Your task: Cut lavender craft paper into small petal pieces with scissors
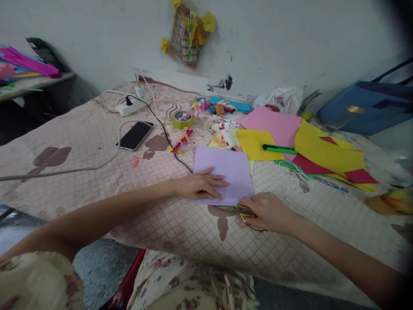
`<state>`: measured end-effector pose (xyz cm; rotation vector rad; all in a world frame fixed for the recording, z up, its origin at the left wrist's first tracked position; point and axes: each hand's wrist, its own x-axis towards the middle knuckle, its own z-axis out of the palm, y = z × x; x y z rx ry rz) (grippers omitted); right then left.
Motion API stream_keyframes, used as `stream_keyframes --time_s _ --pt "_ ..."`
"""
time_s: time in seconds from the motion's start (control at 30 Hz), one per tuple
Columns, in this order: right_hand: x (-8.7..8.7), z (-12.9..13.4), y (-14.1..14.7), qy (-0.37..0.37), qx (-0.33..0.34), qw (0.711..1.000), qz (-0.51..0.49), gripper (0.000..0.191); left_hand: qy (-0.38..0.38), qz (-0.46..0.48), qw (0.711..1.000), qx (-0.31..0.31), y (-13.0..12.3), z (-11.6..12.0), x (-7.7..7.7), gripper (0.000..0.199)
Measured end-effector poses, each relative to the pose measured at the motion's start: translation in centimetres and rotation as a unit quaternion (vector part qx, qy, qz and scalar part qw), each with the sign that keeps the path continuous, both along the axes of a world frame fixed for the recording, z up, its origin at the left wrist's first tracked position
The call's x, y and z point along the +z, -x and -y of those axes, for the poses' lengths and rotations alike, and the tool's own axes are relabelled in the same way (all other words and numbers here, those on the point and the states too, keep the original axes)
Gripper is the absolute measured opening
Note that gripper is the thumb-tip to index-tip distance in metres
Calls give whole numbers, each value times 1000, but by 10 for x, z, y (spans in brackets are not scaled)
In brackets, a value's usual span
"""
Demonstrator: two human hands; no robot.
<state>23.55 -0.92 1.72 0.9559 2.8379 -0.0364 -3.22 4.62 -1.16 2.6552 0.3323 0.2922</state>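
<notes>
Beneath the spread, unclenched left hand lies a sheet of purple paper, with scissors clasped by the handles in the right hand at its near edge, yellow paper beyond that grip, pink paper farther back, and a phone well to the left.

Lilac paper, scissors and tape suggest a craft corner.
</notes>
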Motion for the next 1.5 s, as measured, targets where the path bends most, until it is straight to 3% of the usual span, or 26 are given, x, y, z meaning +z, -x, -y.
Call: stream_keyframes --time_s 0.27,0.53,0.83,1.07,1.5 --pt "1 -1 9 -11 15 1000 8 31 13 -10 1000 1 -1 0 3 31" --pt "0 0 6 5 11 1000 2 25 12 -2 1000 0 0 0 1 31" --pt "-4 -1 13 -13 3 1000 6 34 25 5 1000 1 0 1 4 30" --pt "-5 0 9 -22 19 1000 8 24 36 21 999 4 1 1 3 29" --pt "-3 -1 19 -27 21 999 5 33 43 24 999 5 0 1 1 30"
